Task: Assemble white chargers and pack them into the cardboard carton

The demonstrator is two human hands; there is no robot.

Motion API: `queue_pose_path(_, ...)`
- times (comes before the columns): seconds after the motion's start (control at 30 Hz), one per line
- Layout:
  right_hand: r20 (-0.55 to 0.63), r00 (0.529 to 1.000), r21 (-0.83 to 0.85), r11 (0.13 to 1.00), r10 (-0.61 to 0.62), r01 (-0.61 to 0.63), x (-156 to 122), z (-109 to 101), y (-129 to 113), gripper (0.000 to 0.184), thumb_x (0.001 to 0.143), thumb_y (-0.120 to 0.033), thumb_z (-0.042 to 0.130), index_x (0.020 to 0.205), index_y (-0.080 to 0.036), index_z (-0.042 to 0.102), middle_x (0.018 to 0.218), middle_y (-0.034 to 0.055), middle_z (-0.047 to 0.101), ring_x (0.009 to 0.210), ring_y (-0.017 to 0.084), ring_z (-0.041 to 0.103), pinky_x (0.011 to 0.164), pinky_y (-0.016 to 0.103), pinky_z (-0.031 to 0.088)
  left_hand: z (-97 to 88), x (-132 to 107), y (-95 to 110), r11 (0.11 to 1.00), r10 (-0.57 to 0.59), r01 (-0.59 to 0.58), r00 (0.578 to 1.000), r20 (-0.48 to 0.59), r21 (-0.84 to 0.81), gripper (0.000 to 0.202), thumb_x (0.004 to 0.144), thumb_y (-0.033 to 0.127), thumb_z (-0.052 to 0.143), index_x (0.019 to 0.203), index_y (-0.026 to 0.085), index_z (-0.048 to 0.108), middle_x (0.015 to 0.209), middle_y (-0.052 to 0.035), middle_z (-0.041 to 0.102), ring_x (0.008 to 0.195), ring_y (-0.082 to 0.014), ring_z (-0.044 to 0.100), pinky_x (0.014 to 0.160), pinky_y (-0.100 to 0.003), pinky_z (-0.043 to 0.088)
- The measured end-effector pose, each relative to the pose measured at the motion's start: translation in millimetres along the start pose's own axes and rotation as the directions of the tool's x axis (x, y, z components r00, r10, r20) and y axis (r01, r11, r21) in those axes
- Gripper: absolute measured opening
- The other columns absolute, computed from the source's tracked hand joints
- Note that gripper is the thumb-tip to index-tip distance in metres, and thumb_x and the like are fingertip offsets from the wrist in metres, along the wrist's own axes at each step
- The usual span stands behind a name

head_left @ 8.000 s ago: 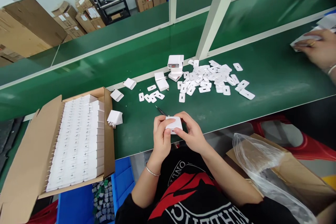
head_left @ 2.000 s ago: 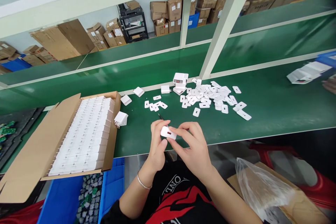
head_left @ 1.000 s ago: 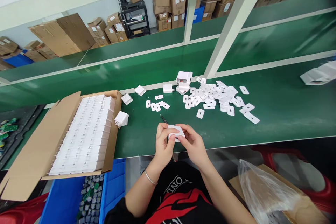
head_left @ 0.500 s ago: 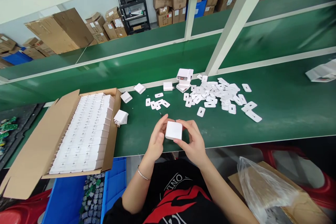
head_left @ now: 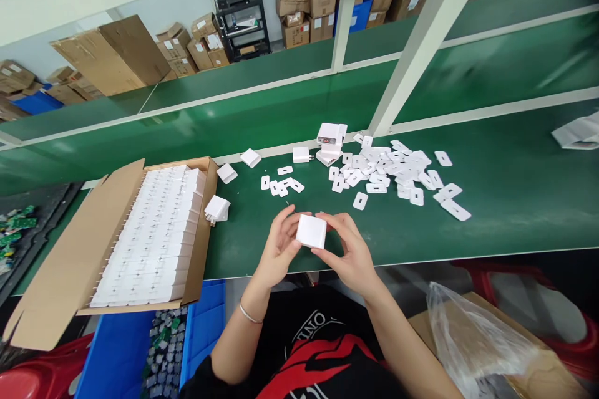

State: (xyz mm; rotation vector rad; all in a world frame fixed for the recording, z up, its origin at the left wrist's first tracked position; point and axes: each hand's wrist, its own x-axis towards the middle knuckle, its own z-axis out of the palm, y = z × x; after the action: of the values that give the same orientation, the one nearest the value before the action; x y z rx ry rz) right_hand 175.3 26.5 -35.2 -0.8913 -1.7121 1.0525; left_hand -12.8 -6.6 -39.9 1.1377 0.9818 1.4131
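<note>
A small white charger block (head_left: 311,230) is held between both hands above the near edge of the green bench (head_left: 505,193). My left hand (head_left: 277,248) grips its left side and my right hand (head_left: 352,255) its right side, fingers curled round it. Beyond the hands, a pile of flat white plates (head_left: 395,168) is scattered over the bench. A few more plates (head_left: 281,184) lie closer. Two stacked white chargers (head_left: 330,140) stand by the white post.
An open cardboard box (head_left: 70,274) packed with rows of white chargers (head_left: 154,230) lies at left. Loose white chargers (head_left: 216,207) sit by its right flap. A blue bin (head_left: 121,355) is under the bench; a clear bag in a carton (head_left: 472,336) at lower right.
The charger has been turned in my hands from showing its port face to showing a plain white face, and lifted slightly. The view has shifted a little.
</note>
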Motion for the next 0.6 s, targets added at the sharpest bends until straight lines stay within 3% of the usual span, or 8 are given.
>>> queue_pose_path(0.03,0.009,1.000,-0.006,1.000,-0.010,0.010,0,-1,0,0.054,0.092,-0.037,0.078,0.143,-0.035,0.061,0.117,0.0078,0.060,0.108,0.026,0.062,0.098,0.048,0.058,-1.1,1,3,0.994,-0.075,0.074,0.997,-0.002,-0.081,0.069,0.097,0.065,0.062,0.153,0.027,0.048,0.138,-0.0162,0.067,0.125,-0.0298,0.066,0.105,-0.047,0.054)
queue_pose_path(0.1,0.033,0.999,0.015,1.000,-0.023,0.023,1,1,1,0.053,0.093,-0.037,0.077,0.143,-0.035,0.061,0.123,0.0093,0.061,0.115,0.028,0.063,0.101,0.050,0.057,-2.1,1,7,0.957,-0.203,0.198,0.979,-0.002,-0.210,0.063,0.100,0.067,0.055,0.147,0.024,0.054,0.132,-0.0151,0.070,0.117,-0.0281,0.069,0.101,-0.045,0.055)
queue_pose_path(0.2,0.065,0.998,0.099,0.995,-0.027,0.020,1,9,1,0.051,0.093,-0.033,0.075,0.142,-0.033,0.059,0.132,0.0104,0.063,0.122,0.029,0.063,0.105,0.051,0.057,0.5,-2,10,0.899,-0.282,0.293,0.956,0.082,-0.325,0.058,0.098,0.064,0.061,0.138,0.022,0.062,0.122,-0.0139,0.072,0.106,-0.0266,0.071,0.094,-0.044,0.058)
queue_pose_path(0.3,0.074,0.997,0.162,0.987,0.003,-0.015,1,17,1,0.051,0.092,-0.027,0.071,0.142,-0.031,0.057,0.135,0.0106,0.063,0.124,0.028,0.063,0.107,0.049,0.055,5.7,-7,11,0.860,-0.273,0.319,0.947,0.171,-0.398,0.080,0.093,0.067,0.068,0.159,0.030,0.042,0.116,-0.0114,0.073,0.096,-0.0258,0.074,0.091,-0.047,0.059)
queue_pose_path(0.4,0.106,0.994,0.182,0.982,0.038,-0.057,3,21,-1,0.054,0.088,-0.028,0.075,0.140,-0.031,0.059,0.135,0.0094,0.064,0.121,0.027,0.063,0.105,0.046,0.055,10.5,-11,11,0.854,-0.271,0.317,0.948,0.167,-0.412,0.091,0.091,0.064,0.073,0.165,0.035,0.028,0.116,-0.0088,0.073,0.094,-0.0242,0.076,0.095,-0.048,0.059)
queue_pose_path(0.6,0.079,0.995,0.243,0.967,0.063,-0.080,7,25,-6,0.046,0.082,-0.044,0.086,0.122,-0.029,0.070,0.107,0.0038,0.063,0.091,0.021,0.063,0.078,0.034,0.056,21.0,-17,9,0.884,-0.242,0.263,0.965,0.104,-0.386,0.069,0.091,0.064,0.073,0.147,0.031,0.051,0.112,-0.0080,0.072,0.096,-0.0254,0.075,0.095,-0.050,0.060)
